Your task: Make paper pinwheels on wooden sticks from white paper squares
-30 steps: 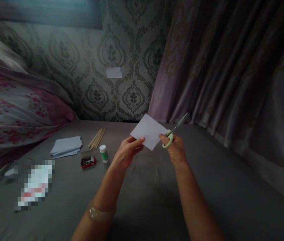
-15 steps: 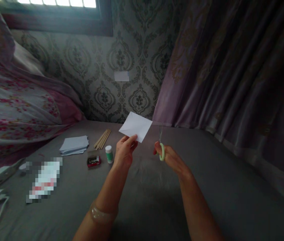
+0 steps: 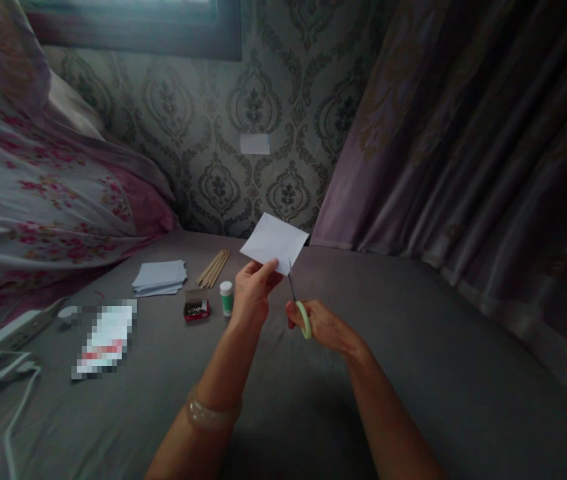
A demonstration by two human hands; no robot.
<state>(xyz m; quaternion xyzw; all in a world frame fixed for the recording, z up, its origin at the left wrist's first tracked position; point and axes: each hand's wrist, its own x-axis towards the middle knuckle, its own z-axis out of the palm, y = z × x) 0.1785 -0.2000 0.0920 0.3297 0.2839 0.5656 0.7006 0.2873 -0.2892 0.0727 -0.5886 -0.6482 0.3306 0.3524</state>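
Observation:
A square sheet of white paper [image 3: 273, 241] is pinched at its lower edge by my left hand [image 3: 253, 293], the thumb on top. Creases show faintly across the sheet. My right hand [image 3: 323, 323] grips a pair of scissors [image 3: 304, 320] by the pale green handles. The scissor blades point up and away, and their tip overlaps the lower right edge of the paper. Whether the blades have cut into it, I cannot tell. Both hands are held above the grey sheet of the bed [image 3: 413, 360].
Left of my left hand are a white bottle with a green label [image 3: 227, 299], a small red box of metal bits [image 3: 196, 310], wooden sticks [image 3: 213, 269] and a paper stack [image 3: 159, 277]. Farther left lie a blurred-out packet [image 3: 106, 340], a power strip [image 3: 18, 337] and a charger with cable [image 3: 1, 365].
My right hand has brought the scissors leftward, from beside the paper to its lower right edge. My left hand still holds the paper. The view has shifted slightly.

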